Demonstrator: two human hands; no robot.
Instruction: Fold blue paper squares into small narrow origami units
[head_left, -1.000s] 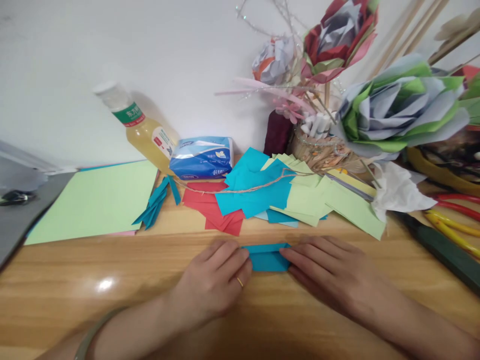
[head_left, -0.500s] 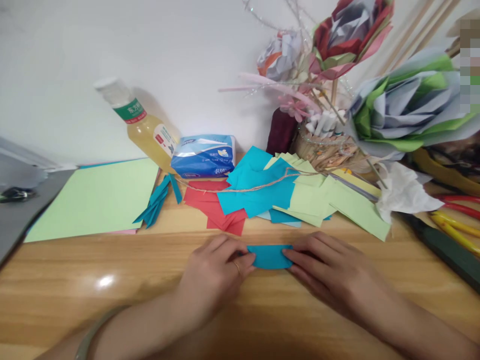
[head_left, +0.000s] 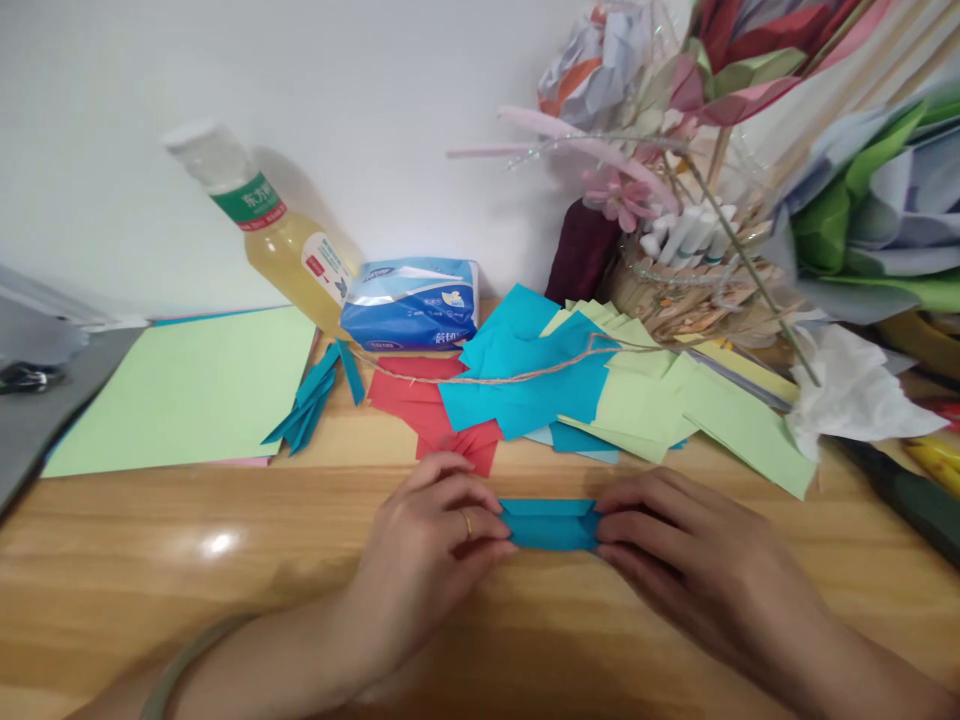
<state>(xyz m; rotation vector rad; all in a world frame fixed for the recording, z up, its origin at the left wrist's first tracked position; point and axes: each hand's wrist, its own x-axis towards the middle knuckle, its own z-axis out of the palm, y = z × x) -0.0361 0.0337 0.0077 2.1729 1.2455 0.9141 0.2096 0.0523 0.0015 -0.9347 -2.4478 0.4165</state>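
Between my two hands is a small blue piece of paper (head_left: 549, 530), with a folded strip showing along its far edge. My left hand (head_left: 439, 535), with a ring on one finger, pinches its left end. Its right end is gripped by the fingers of my right hand (head_left: 679, 535). Just beyond my hands lie red paper pieces (head_left: 427, 400), blue paper sheets (head_left: 525, 385) and light green paper pieces (head_left: 637, 395), overlapping in a loose pile. A length of twine (head_left: 495, 378) runs across them.
Folded blue strips (head_left: 311, 395) lie beside a stack of large green sheets (head_left: 180, 400) on the left. A drink bottle (head_left: 285, 245) and a tissue pack (head_left: 411, 305) stand by the wall. Paper flowers (head_left: 862, 210), crumpled tissue (head_left: 855, 390) and dark-handled tools (head_left: 900, 500) occupy the right.
The far edge of the blue paper now shows a folded-over strip, and both hands have shifted their grip at its ends. The view has moved slightly, pushing the flowers rightward.
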